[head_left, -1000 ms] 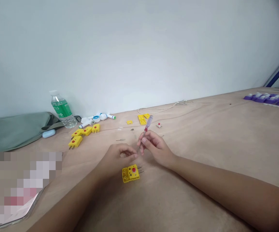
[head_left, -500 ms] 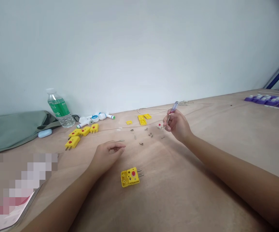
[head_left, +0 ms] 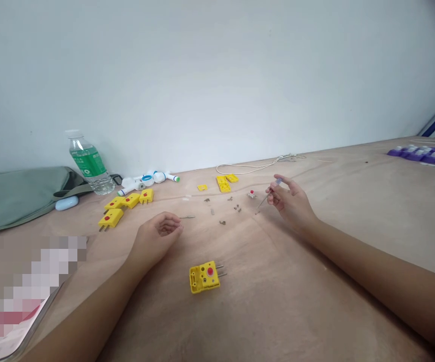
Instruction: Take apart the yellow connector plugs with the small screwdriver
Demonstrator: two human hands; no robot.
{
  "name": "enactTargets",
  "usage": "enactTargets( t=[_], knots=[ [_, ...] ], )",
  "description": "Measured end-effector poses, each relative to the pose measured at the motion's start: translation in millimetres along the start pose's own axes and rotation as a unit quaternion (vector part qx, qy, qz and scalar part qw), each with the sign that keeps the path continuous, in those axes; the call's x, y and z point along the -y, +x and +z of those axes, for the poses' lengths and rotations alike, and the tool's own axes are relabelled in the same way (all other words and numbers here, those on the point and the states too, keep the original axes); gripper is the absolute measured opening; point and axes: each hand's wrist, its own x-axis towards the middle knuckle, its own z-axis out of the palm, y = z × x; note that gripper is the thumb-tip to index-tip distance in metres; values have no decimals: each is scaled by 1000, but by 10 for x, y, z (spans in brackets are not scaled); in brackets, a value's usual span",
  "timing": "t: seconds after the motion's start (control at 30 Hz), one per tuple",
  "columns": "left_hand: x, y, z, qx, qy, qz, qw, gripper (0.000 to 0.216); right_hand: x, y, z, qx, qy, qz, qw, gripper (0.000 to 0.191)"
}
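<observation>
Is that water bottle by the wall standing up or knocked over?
Standing up. The water bottle rests on its base on the table with its white cap on top, beside the grey-green bag.

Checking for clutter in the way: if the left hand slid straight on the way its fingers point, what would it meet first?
Probably the small metal pin lying just beyond the left hand; the scattered screws lie further on, though depth is uncertain.

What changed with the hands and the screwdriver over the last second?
The right hand carried the small red-handled screwdriver from beside the left hand away to the right, towards the small red-and-white part, and lowered it near the wooden tabletop. The left hand drew back left, curled and holding nothing. The yellow plug connector with the red dot stayed put.
</observation>
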Motion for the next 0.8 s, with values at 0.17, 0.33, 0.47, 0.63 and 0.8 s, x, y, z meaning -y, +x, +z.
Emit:
enactTargets(
  t=[0.17, 0.33, 0.47, 0.63, 0.8],
  knots=[
    [28, 23, 10, -2, -19, -2, 1000, 25, -17, 59, -147, -1, -4, 6, 1000, 37],
    [41, 4, 23, 6, -34, 5, 999, 24, -22, 80, -161, -6, 8, 3, 1000, 31],
    [-12, -9, 36, 22, -13, 42, 999, 20, -32, 70, -126, -10, 15, 4, 1000, 32],
    [-448, 125, 195, 84, 71, 140, 984, 12, -56, 85, -128, -5, 23, 12, 1000, 34],
    [-917, 454, 687, 230, 137, 203, 942, 11, -77, 128, -169, -13, 42, 9, 999, 35]
  ],
)
